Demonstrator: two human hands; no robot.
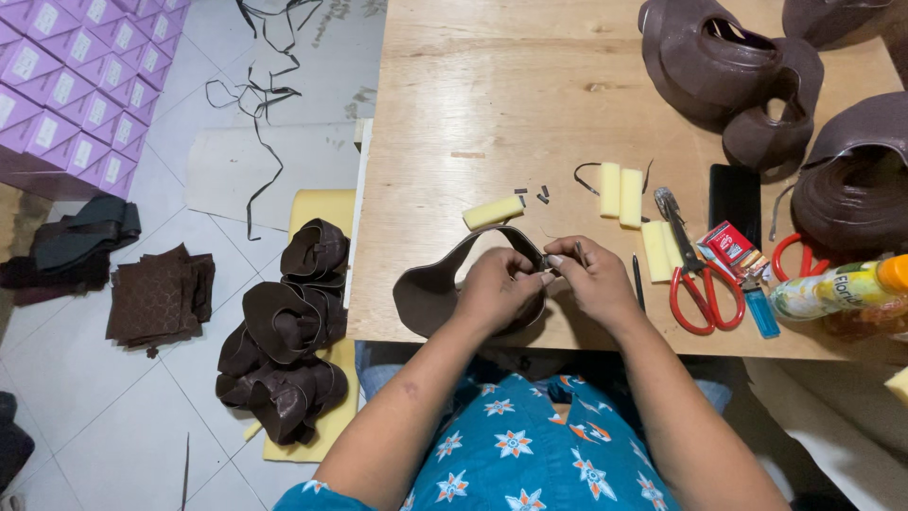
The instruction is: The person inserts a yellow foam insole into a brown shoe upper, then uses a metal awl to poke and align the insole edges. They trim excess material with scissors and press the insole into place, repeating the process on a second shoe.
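So the pale wooden worktable [492, 104] sits over a white tiled floor [85, 416], with a stack of lilac cardboard boxes [76, 76] in the far left corner and thin black offcut strips [260, 90] trailing across the tiles. A heap of curled dark brown leather pieces [288, 350] rests on a yellow foam pad beside the table. At the near edge of the table, the left hand [497, 284] and right hand [588, 279] both pinch the curved dark brown leather strip [426, 289], fingers closed tight where its end meets. Red-handled scissors [700, 293], yellow foam blocks [619, 194] and a black phone [735, 194] lie to the right. The fingertips hide what's at the pinch point, and the brown shapes at the top right run out of frame.
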